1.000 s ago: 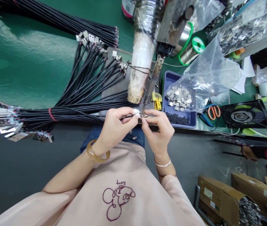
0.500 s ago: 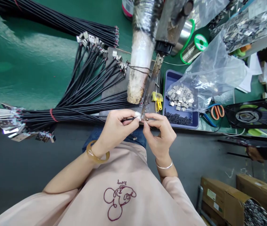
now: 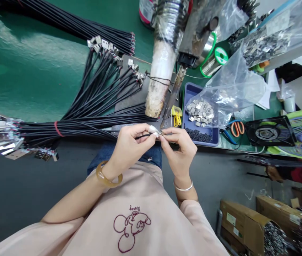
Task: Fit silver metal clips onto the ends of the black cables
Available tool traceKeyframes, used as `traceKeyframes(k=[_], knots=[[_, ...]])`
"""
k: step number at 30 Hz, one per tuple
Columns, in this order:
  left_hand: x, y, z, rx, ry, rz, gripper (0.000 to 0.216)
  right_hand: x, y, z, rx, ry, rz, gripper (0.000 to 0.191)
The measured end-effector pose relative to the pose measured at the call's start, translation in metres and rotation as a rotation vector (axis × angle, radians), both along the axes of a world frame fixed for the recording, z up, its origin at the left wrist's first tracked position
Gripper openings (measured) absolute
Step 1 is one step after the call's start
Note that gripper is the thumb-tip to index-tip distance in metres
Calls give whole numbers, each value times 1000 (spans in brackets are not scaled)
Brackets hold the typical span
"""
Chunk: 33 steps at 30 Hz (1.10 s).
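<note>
My left hand (image 3: 137,139) pinches one black cable (image 3: 141,136) near its end, with something white wrapped on a fingertip. Close against it, my right hand (image 3: 179,145) is closed in a pinch on a small metal piece (image 3: 160,133) at the cable's end. The piece is mostly covered by fingertips, and whether it touches the wires I cannot tell. Just above both hands is the soldering iron (image 3: 176,85), its tip pointing down at them. A bundle of black cables (image 3: 92,128) with a red tie lies to the left, metal USB plugs on many ends.
A purple tray (image 3: 215,138) at right holds loose USB plug shells (image 3: 201,112) and small black parts. Beside it are pliers (image 3: 228,136), orange-handled scissors (image 3: 237,128) and a fan (image 3: 270,131). A wrapped duct (image 3: 158,74) hangs over the bench. Solder spools (image 3: 215,62) stand behind.
The right fingertips have closed in on the small metal piece and the cable end. The left hand keeps its pinch. The whole view has shifted slightly.
</note>
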<state>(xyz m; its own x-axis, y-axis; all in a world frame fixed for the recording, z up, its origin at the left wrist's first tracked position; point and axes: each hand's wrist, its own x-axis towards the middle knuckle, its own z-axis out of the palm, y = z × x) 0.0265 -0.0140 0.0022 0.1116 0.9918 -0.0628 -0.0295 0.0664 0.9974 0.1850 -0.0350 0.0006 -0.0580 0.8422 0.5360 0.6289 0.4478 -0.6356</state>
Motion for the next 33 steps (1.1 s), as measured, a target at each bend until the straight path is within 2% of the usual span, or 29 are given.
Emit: traceKeyframes(k=[7,18,29,33], knots=[[4,1,1,3,-18,59,10,-3,7,-3,74,7,-3,13],[4,0,-5,17,57,13,10,-1,-2,-10,112,-42,8,17],[3,2,1,11,30,43,10,-4,2,-9,124,21,-13,17],[2,1,-2,20,46,-2,10,-4,-2,-12,140,-13,-18,17]])
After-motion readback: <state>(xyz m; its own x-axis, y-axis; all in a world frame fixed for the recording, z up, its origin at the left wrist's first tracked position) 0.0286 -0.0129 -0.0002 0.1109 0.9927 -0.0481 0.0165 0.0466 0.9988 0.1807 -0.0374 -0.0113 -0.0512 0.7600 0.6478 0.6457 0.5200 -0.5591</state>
